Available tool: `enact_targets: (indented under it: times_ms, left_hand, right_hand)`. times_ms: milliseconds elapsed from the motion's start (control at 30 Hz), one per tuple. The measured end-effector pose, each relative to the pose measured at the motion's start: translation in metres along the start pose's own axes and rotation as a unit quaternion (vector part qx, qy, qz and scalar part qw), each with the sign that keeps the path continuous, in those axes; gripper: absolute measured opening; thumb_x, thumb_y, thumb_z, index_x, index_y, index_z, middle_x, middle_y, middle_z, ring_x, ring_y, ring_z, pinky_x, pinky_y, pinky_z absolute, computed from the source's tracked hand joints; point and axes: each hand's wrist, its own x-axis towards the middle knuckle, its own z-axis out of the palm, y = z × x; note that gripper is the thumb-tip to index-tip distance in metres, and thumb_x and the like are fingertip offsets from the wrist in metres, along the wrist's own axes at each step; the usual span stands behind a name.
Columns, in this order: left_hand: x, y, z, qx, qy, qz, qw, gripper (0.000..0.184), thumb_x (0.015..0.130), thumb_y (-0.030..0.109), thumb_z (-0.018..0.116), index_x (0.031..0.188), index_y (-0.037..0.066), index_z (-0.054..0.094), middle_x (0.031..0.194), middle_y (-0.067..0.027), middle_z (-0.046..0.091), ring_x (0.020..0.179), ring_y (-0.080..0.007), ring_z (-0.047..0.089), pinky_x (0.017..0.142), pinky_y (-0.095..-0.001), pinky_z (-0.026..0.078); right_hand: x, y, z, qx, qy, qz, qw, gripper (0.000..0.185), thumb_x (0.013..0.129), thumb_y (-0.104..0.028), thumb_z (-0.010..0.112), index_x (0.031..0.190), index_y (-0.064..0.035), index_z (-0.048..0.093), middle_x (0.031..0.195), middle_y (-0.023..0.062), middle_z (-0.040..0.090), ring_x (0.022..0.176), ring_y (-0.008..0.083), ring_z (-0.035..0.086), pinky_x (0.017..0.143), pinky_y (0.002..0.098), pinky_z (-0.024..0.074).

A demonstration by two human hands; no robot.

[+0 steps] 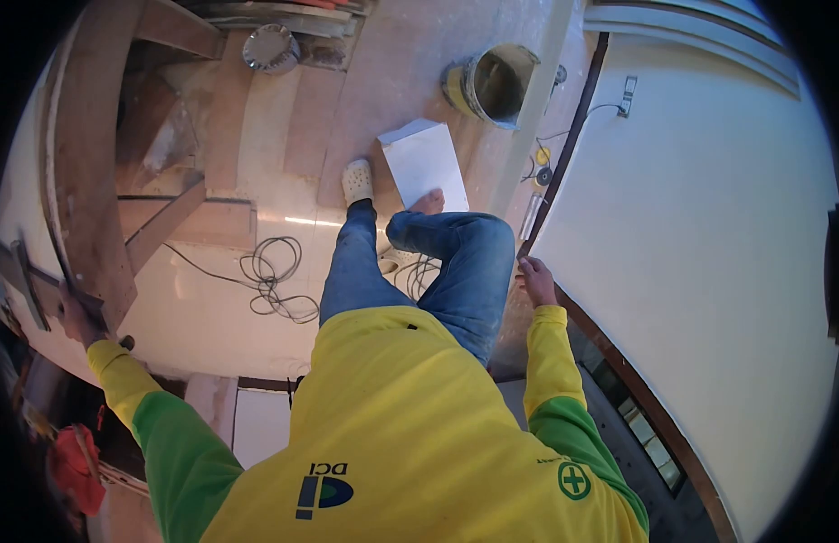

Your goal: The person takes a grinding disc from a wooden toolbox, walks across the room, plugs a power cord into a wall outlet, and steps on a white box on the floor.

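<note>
My left hand point(76, 319) reaches far out to the left and is closed around a tool with a dark crossbar point(28, 285). The dark end of its handle point(126, 342) sticks out behind the hand, and its exact kind is unclear. Close by this hand are wooden boards point(89, 154) of a frame. On the other side, my right hand point(535, 281) hangs by the brown edge point(582, 312) of a large white panel point(700, 226). Its fingers are curled together; whatever may be in them is hidden.
My bare right foot point(429, 202) rests on a white box point(427, 163); the left wears a clog point(357, 181). A coiled cable point(273, 276) lies on the floor. A bucket point(503, 86) and a lidded tin point(271, 49) stand ahead. Red cloth point(76, 471) is behind left.
</note>
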Motion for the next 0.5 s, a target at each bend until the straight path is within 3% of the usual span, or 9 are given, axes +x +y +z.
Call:
enact_targets:
  times_ms: [233, 367, 400, 500]
  left_hand:
    - [-0.037, 0.021, -0.003, -0.069, 0.017, -0.006, 0.997, 0.084, 0.072, 0.054, 0.071, 0.127, -0.006, 0.053, 0.122, -0.0251, 0.058, 0.104, -0.0326, 0.062, 0.093, -0.0376, 0.051]
    - [-0.007, 0.004, -0.004, 0.034, 0.044, 0.021, 0.998, 0.089, 0.071, 0.060, 0.067, 0.130, -0.004, 0.051, 0.125, -0.0277, 0.054, 0.110, -0.0340, 0.059, 0.099, -0.0402, 0.046]
    - [-0.006, 0.003, -0.006, 0.028, 0.045, 0.020, 0.998, 0.089, 0.071, 0.060, 0.067, 0.130, -0.004, 0.051, 0.125, -0.0277, 0.054, 0.110, -0.0340, 0.059, 0.099, -0.0402, 0.046]
    - [0.000, -0.001, -0.001, 0.012, 0.029, 0.032, 0.999, 0.091, 0.070, 0.062, 0.067, 0.132, -0.002, 0.050, 0.128, -0.0284, 0.052, 0.115, -0.0353, 0.055, 0.101, -0.0407, 0.043]
  right_hand:
    - [0.001, 0.011, -0.012, -0.024, -0.007, -0.010, 1.000, 0.042, 0.091, -0.035, 0.057, 0.118, -0.0019, 0.059, 0.101, 0.0090, 0.064, 0.079, 0.0194, 0.064, 0.063, 0.0321, 0.0517]
    - [-0.007, 0.048, -0.009, -0.066, -0.014, 0.010, 0.998, 0.044, 0.091, -0.035, 0.056, 0.120, -0.0018, 0.058, 0.101, 0.0095, 0.065, 0.078, 0.0208, 0.066, 0.061, 0.0340, 0.0532]
    - [-0.015, 0.049, -0.006, -0.068, 0.010, 0.002, 0.998, 0.042, 0.087, -0.033, 0.061, 0.111, 0.0019, 0.062, 0.098, 0.0132, 0.068, 0.072, 0.0199, 0.068, 0.059, 0.0313, 0.0530]
    - [-0.023, 0.041, -0.004, -0.069, -0.013, 0.032, 0.997, 0.042, 0.087, -0.034, 0.062, 0.111, 0.0013, 0.063, 0.094, 0.0130, 0.068, 0.073, 0.0200, 0.068, 0.057, 0.0317, 0.0523]
